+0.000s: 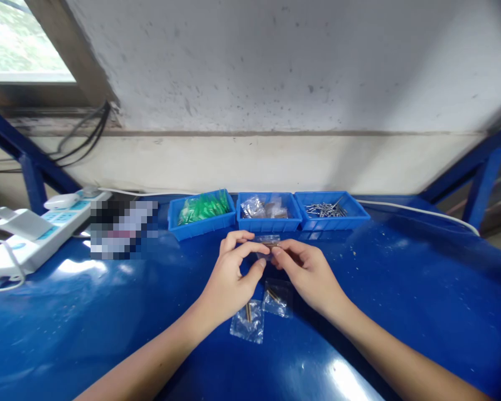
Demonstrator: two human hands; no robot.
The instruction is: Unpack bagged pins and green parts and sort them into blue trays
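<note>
A small clear plastic bag [268, 239] with brown, rod-like pieces inside is held between my two hands above the table. My right hand [309, 270] pinches its right side between thumb and fingers. On the other side, my left hand [236, 270] has its index finger and thumb closed loosely at the bag's left and lower edge. Beneath the hands lie two similar clear bags on the table: one bag [255, 329] just below my left hand, the other bag [283, 305] between the wrists. Both contain thin brass-coloured pieces.
Three blue bins stand along the wall: a left bin [202, 227] of green packets, a middle bin [271, 225] of clear packets, and a right bin [336, 224] of metal nails or screws. A white power strip [45, 245] and a pixelated object [123, 229] lie left on the blue table [150, 312].
</note>
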